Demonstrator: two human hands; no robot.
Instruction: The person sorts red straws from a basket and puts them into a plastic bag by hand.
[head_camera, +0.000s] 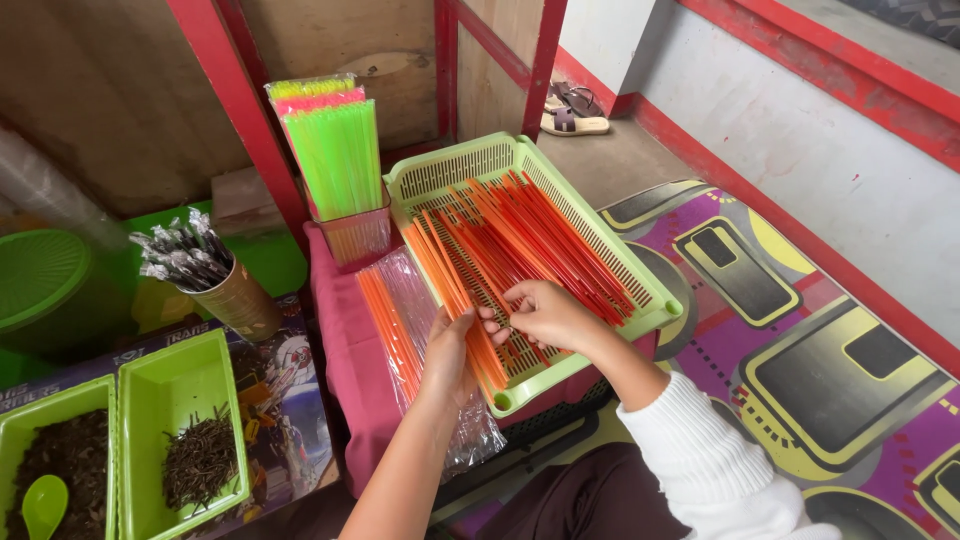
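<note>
Nearest, right hand (548, 312) in a white sleeve, fingers (507, 300) curled and pinching orange straws (510, 245) at the near edge of the green slotted tray (450, 165); left hand (450, 350) just beside it, fingers pressed together against the same bundle. Left of the tray, clear plastic wrapper (420, 310) with more orange straws on pink cloth (345, 340); farther back, upright green straws (338, 150).

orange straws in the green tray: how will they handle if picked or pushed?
The orange straws look thin, long and smooth, so probably very light and a little bendy. Being round and lying loose in the slotted green tray, they would likely roll or slide apart when pushed. The right hand and left hand touch several together.
</note>
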